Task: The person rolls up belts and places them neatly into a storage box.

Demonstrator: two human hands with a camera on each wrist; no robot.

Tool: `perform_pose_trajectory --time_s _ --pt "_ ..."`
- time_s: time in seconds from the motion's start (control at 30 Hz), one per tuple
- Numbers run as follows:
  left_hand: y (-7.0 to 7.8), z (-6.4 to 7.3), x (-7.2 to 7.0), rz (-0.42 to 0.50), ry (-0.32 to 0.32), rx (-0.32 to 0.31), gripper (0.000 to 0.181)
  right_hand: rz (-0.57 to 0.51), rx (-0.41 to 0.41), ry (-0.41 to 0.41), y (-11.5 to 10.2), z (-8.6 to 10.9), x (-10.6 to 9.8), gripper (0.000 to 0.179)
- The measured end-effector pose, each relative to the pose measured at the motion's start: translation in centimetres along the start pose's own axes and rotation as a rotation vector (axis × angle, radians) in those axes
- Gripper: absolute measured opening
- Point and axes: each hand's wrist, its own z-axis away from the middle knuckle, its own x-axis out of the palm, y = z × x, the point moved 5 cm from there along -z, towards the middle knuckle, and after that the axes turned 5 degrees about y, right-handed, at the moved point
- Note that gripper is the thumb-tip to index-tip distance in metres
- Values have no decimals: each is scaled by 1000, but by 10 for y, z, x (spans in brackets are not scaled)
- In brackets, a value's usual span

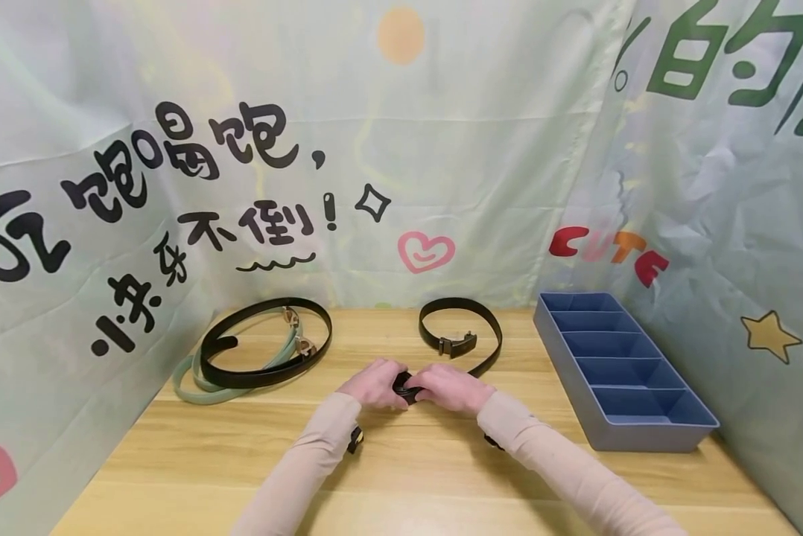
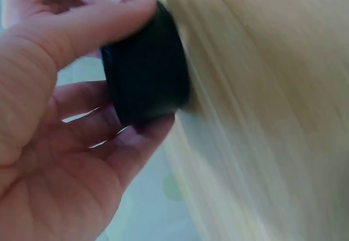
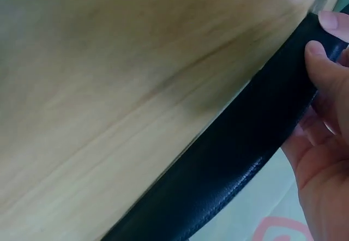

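A black leather belt is partly rolled into a small coil (image 1: 403, 387) between both hands at the middle of the table. Its loose length (image 1: 492, 353) curves away behind the right hand to a dark metal buckle (image 1: 460, 345). My left hand (image 1: 375, 385) holds the coil, thumb on one side and fingers beneath, as the left wrist view shows with the rolled belt (image 2: 147, 69). With thumb and fingers, my right hand (image 1: 454, 387) pinches the strap (image 3: 229, 137) close to the roll; part of that hand lies outside the right wrist view.
Another black belt (image 1: 261, 380) lies looped at the back left, over a pale green belt (image 1: 194, 391) with metal fittings. To the right stands a blue-grey box (image 1: 579, 387) with several compartments. Printed cloth (image 1: 482, 186) hangs behind and beside the wooden table (image 1: 401, 476).
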Motion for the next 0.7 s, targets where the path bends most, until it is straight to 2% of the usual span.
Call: perform_pose_trajectory --time_s 0.2,0.3,0.43,0.57,0.7 --pt "-2 -1 -1 5 61 -26 40 12 1 26 -1 0 0 15" --pt "-2 -2 -1 -6 46 -7 37 25 -3 12 0 2 -1 22" --pt "-2 -1 2 28 -7 6 39 55 -7 4 2 4 -2 34" --pt "-1 0 3 54 -22 -15 38 45 -4 24 3 2 0 25" --pt "0 0 2 41 20 -39 42 41 1 45 3 1 1 18"
